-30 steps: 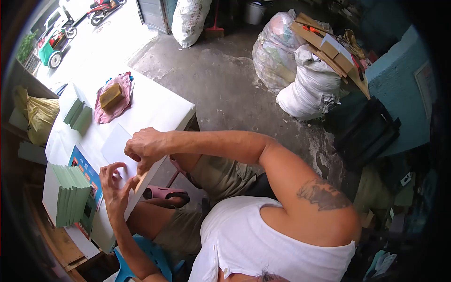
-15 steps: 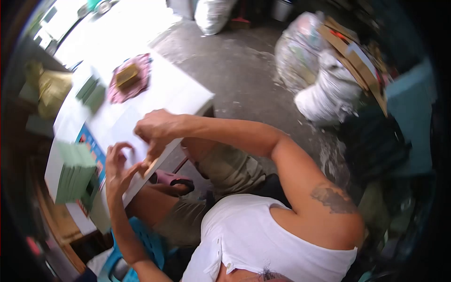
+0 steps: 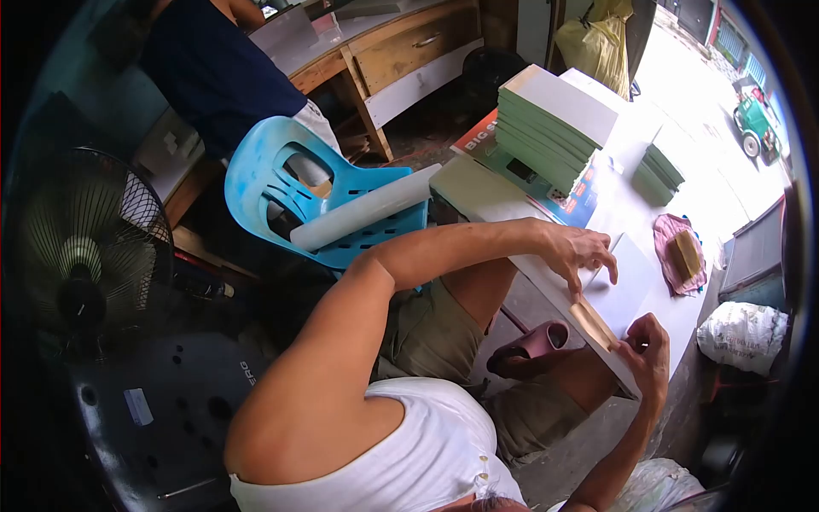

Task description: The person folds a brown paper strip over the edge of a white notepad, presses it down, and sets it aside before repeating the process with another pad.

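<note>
Touching the thin brown strip [image 3: 595, 324] are both hands, 1 near each end. The strip lies by the near edge of the white surface [image 3: 671, 322], close to the person's knees, next to a plain paper sheet [image 3: 633, 277].

The L hand [image 3: 578, 249] is loose, w/ its fingers bent & spread over the paper. One tip meets the strip's upper end. The R hand [image 3: 647, 352] has bent fingers, w/ tips at the strip's lower end; can't tell if it's pinching it or just pressing.

Also on the surface: a big stack of pads [image 3: 546, 141] w/ pale green sides, sitting on a printed sheet [image 3: 482, 139] w/ big letters, incl. "BIG". A small green stack [image 3: 659, 175] is near it. Past the paper, a brown block [image 3: 683, 256] sits on a pink cloth [image 3: 668, 235].

To the L of the surface is a blue plastic chair [image 3: 264, 175] w/ a white roll [image 3: 367, 207] across its seat. Further L is a black fan [image 3: 81, 256]. Behind the chair, another person in a dark shirt [image 3: 213, 77] is next to a wooden desk w/ a drawer [image 3: 418, 55]. A yellow bag [image 3: 593, 43] hangs past the big stack. A white sack [image 3: 742, 337] is on the R, past the surface.
</note>
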Tool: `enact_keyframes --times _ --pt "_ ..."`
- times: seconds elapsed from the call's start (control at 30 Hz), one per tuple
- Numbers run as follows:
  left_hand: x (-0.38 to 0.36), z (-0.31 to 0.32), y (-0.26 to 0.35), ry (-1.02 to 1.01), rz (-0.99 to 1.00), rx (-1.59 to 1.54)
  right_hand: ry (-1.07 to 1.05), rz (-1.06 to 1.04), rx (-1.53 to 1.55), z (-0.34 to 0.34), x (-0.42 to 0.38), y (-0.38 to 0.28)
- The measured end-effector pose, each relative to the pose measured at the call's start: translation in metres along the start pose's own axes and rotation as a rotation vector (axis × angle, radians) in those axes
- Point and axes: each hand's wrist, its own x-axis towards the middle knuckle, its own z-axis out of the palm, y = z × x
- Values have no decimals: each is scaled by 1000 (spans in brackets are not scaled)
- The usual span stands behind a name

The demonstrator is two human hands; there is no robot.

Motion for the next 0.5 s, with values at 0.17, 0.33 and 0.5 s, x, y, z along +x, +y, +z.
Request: enact_keyframes --times 0.17,0.33,0.5 --pt "18 -12 7 239 41 6 221 1 102 4 -30 6" --pt "75 7 -3 355 116 391 550 88 475 73 -68 1" --pt "87 0 -6 176 -32 408 457 339 924 138 -78 -26"
